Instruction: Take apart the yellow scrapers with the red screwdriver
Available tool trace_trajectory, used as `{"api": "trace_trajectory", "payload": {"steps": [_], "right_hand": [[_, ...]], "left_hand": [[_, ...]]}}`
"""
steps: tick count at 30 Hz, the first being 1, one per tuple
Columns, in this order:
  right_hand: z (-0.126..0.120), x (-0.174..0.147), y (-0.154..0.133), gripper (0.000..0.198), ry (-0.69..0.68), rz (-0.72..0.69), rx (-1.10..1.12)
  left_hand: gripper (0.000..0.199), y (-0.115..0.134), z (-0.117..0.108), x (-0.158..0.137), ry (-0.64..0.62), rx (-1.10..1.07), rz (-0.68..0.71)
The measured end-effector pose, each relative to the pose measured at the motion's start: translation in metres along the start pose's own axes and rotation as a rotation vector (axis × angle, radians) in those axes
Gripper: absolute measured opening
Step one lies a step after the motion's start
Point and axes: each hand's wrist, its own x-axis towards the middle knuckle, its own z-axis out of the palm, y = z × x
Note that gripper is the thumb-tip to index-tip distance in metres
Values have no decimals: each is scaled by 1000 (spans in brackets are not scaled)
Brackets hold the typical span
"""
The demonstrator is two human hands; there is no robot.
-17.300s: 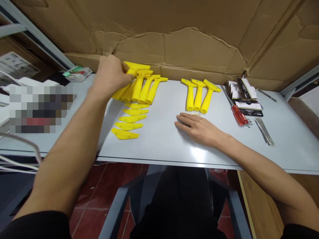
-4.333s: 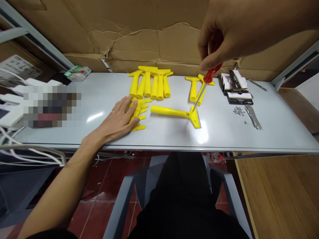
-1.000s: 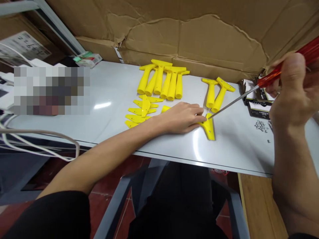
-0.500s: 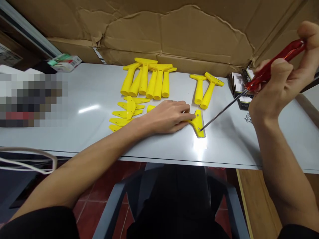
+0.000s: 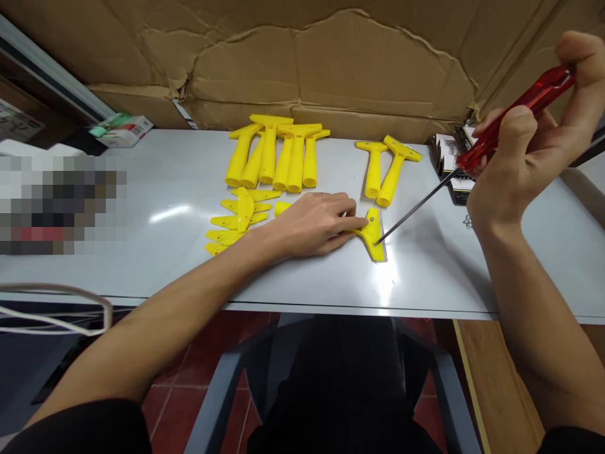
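Observation:
Lying on the white table, a yellow scraper (image 5: 375, 243) has a thin blade along its right edge and a screw in its upper part. My left hand (image 5: 321, 222) is wrapped over its handle and presses it to the table. In my right hand (image 5: 529, 139) is a screwdriver (image 5: 418, 205) with a red see-through handle and a long metal shaft. The shaft slants down to the left, its tip on the lower screw spot of the scraper head. Small metal screws (image 5: 467, 221) lie in a pile left of my right wrist.
Several yellow scraper handles (image 5: 268, 151) lie grouped at the back, with a pair of scrapers (image 5: 373, 170) to their right. Loose yellow head plates (image 5: 229, 221) lie by my left forearm. Small dark boxes (image 5: 447, 154) stand back right; a cardboard sheet (image 5: 345, 69) rises behind.
The screwdriver tip has shifted slightly up and left, onto the lower screw spot of the scraper head. My left hand still holds the scraper in the same place.

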Motion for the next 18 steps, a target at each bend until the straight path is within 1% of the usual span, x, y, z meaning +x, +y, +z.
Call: {"api": "trace_trajectory", "payload": {"steps": [4,6,14,18], "right_hand": [[0,2,-19,38,7,-14,-20],[0,3,-23,37,29,-28,-10],[-4,4,-17,37,47,-27,-44],[-5,6,-14,36,62,32,-72]], "left_hand": [[32,0,0,0,-11,4,-6],[32,0,1,0,-13,0,-1],[31,-1,0,1,-16,-22,-3],[31,-1,0,1,-19,-18,1]]}}
